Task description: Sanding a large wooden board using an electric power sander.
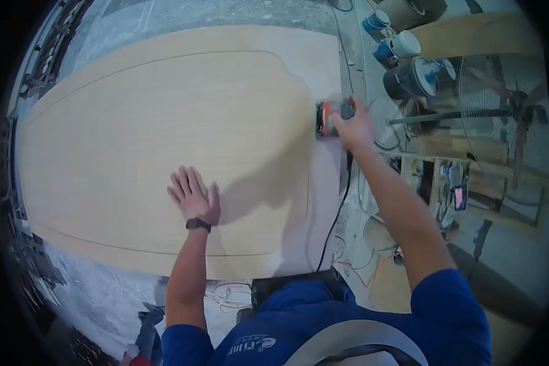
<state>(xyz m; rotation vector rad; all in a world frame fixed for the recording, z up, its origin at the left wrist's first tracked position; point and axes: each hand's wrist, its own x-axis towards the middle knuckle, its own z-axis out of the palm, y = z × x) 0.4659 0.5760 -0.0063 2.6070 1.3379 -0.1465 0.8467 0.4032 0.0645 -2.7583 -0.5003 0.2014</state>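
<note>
A large pale wooden panel (pixel 165 122) with a shallow grooved outline lies flat in front of me. My left hand (pixel 194 195) rests flat on it near the middle of its closer half, fingers spread, with a dark watch (pixel 198 225) on the wrist. At the panel's right edge my right hand (pixel 356 127) is wrapped round a red and black power sander (pixel 330 119). The sander's base sits on the pale right border of the panel. A black cord (pixel 335 221) runs from the sander area down over the near right edge.
To the right stand a large fan (pixel 518 113), several buckets (pixel 402 79) and an open wooden box of odds and ends (pixel 433 180). Orange cables (pixel 372 274) lie on the floor by the near right corner. A person's leg (pixel 149 332) shows at the lower left.
</note>
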